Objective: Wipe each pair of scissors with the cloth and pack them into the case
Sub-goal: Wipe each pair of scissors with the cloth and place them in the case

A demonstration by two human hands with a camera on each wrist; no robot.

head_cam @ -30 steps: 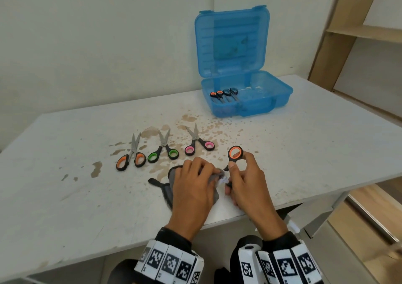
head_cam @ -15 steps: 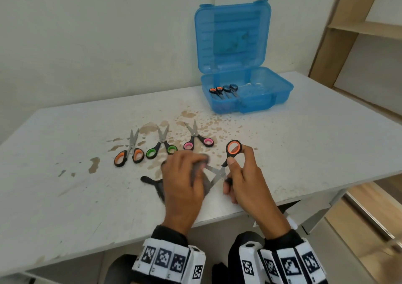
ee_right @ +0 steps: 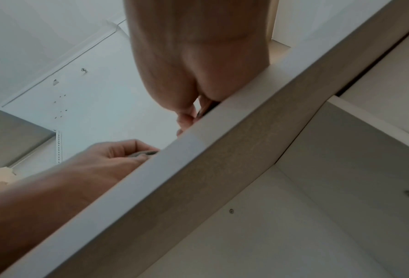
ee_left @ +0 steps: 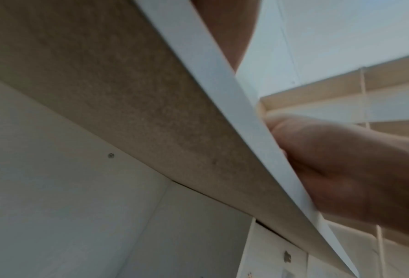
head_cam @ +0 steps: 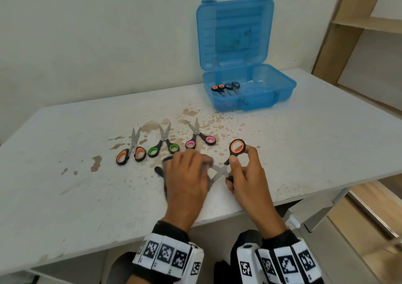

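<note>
My right hand (head_cam: pixel 241 170) holds the handles of orange-handled scissors (head_cam: pixel 237 147), blades spread open and pointing left. My left hand (head_cam: pixel 187 170) grips a dark grey cloth (head_cam: pixel 161 171) around the blades (head_cam: pixel 218 172) near the table's front edge. Three more pairs lie in a row behind: orange (head_cam: pixel 130 154), green (head_cam: pixel 164 147) and pink (head_cam: pixel 200 139). The blue case (head_cam: pixel 272 92) stands open at the back with two pairs (head_cam: pixel 226 87) inside. In the right wrist view the left hand (ee_right: pixel 117 156) shows with a bit of cloth (ee_right: pixel 144 153) above the table edge.
The white table (head_cam: pixel 304 142) is stained brown around the scissors. A wooden shelf unit (head_cam: pixel 359 24) stands at the right. Both wrist views look up from below the table edge (ee_left: pixel 222 94).
My left hand has slid the cloth leftward along the blades, baring more of the crossed blades. The right hand has kept its hold on the handles.
</note>
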